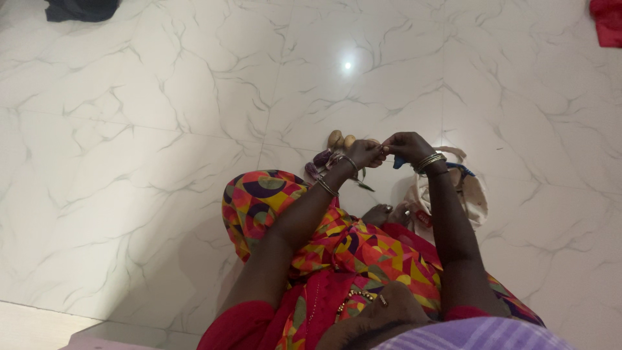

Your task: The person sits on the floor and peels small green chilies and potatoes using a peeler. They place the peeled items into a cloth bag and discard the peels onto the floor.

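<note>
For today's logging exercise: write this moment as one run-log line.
left hand: pinching something small | right hand: meeting it at fingertips | potatoes, cloth bag: on floor

Floor: I'm seeing a white marbled tile floor (162, 129) carrying everything | just past my fingers: two pale oval things (341, 140) and purplish pieces (319, 163) are lying | under the fingers' right side: a cream cloth bag (478, 198) is resting | far corners: dark cloth (81, 9), red cloth (608, 23).
</note>
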